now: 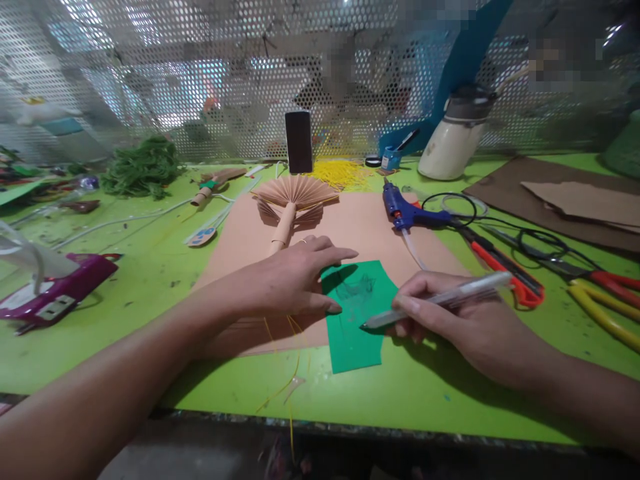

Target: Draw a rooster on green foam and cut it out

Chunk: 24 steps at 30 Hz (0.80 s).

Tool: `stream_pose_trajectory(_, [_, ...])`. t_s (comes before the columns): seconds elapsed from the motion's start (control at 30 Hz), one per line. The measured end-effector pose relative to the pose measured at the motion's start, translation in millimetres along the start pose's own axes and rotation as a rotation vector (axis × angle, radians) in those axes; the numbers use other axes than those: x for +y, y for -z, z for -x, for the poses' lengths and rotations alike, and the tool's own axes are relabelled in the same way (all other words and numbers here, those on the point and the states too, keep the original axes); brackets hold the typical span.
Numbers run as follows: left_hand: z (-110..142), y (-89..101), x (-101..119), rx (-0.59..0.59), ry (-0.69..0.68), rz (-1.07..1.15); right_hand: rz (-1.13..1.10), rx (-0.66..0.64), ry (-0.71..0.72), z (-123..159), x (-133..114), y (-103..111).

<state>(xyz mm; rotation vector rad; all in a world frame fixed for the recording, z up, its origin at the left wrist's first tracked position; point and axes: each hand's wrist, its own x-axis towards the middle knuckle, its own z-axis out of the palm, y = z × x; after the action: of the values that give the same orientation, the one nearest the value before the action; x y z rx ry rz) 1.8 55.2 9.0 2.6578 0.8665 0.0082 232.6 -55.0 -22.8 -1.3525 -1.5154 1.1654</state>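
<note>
A piece of green paper (357, 347) with dark pen marks lies partly on a large tan sheet (370, 213) and partly on the table. My right hand (445, 320) grips a pen (460, 290), its tip at the green paper's lower middle. Fingers spread, my left hand (305, 277) rests at the paper's left edge. Behind that hand lies a pleated tan paper fan shape (295, 190) with a rolled paper tube (285, 227) at its base. Thin yellow strands (297, 360) trail from under my left hand to the table's front edge.
To the right are a blue glue gun (400, 207), a red cutter (505, 267) and scissors (600, 293). A purple power strip (75, 287) lies left. At the back stand a phone (299, 143) and a pale jug (453, 140), before a perforated metal screen (225, 87).
</note>
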Motion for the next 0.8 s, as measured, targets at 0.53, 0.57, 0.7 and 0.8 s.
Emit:
stream_pose_trajectory(0.53, [1.8,-0.2,-3.7,0.014,-0.003,0.047,-0.071,0.045,-0.036,-1.1,0.1,4.9])
stream_pose_trajectory(0.57, [1.6,-0.3,-4.3,0.012,-0.006,0.053,-0.063,0.043,-0.029,-1.1,0.3,4.4])
stream_pose_trajectory(0.7, [0.3,-1.1,-5.7,0.014,-0.011,0.042,-0.009,0.016,0.021,-0.3,0.7,3.3])
stream_pose_trajectory(0.8, [-0.4,-2.4,-6.5,0.016,-0.007,0.030,0.020,0.014,0.045,0.6,1.0,2.7])
